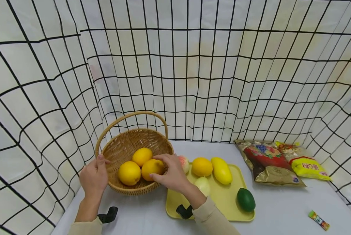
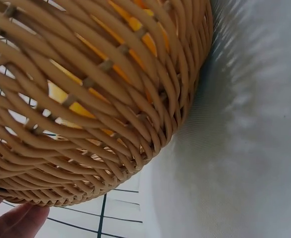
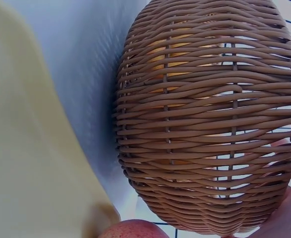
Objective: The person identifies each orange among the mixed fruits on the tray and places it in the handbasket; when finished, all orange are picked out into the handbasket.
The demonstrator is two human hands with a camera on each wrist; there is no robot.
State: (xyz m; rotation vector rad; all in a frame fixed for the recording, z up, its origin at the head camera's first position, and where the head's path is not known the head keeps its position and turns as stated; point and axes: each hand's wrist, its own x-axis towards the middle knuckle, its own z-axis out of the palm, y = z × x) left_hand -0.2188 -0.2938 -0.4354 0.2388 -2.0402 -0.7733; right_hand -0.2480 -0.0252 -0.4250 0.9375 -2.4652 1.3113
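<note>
A wicker basket (image 1: 121, 138) with an arched handle stands on the table, its opening turned toward me. My left hand (image 1: 94, 176) grips its left rim near the handle's foot; in the left wrist view, fingertips (image 2: 29, 220) touch the weave. Inside lie two yellow-orange lemons, one at the left (image 1: 129, 173) and one behind (image 1: 142, 156). My right hand (image 1: 175, 173) reaches over the right rim and holds a third lemon (image 1: 149, 169) between thumb and fingers, low in the basket beside the others. In the right wrist view the weave hides most of the fruit.
Right of the basket, a yellow tray (image 1: 222, 209) bears a peach (image 1: 183, 164), a lemon (image 1: 202, 167), a mango (image 1: 221, 170), a pale green fruit (image 1: 203, 186) and an avocado (image 1: 246, 199). Two snack bags (image 1: 269, 163) and a small wrapper (image 1: 319, 220) lie farther right. Black grid-lined walls enclose the table.
</note>
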